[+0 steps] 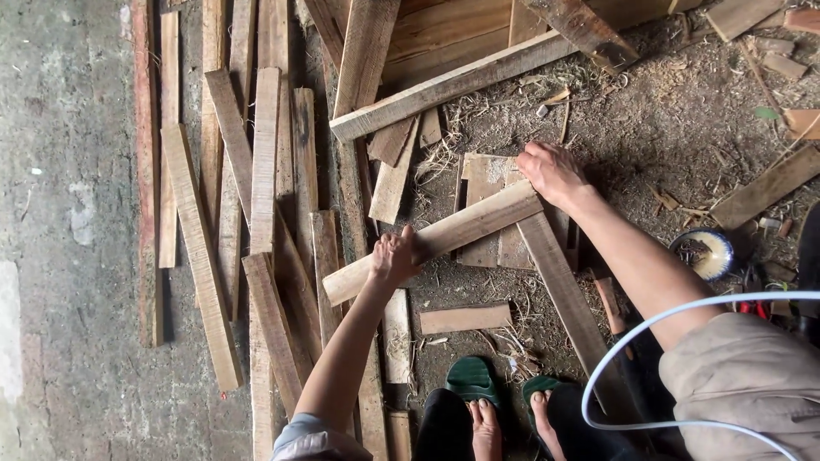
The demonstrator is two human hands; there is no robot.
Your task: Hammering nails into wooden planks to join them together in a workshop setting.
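A long pale wooden plank [461, 226] lies slanted across the ground, over other boards. My left hand [395, 256] grips it near its lower left part. My right hand [553, 171] presses down on its upper right end, where it crosses a darker plank [564, 294] that runs toward my feet. Flat short boards [485, 175] lie under the right end. My feet in green sandals [471, 377] rest just below the plank.
Many loose wooden slats [256, 196] lie piled on the left, beside bare concrete floor [68, 256]. A long plank [453, 85] crosses the top. A small round bowl [707, 253] sits at the right on sawdust. A white hose [632, 341] loops past my right knee.
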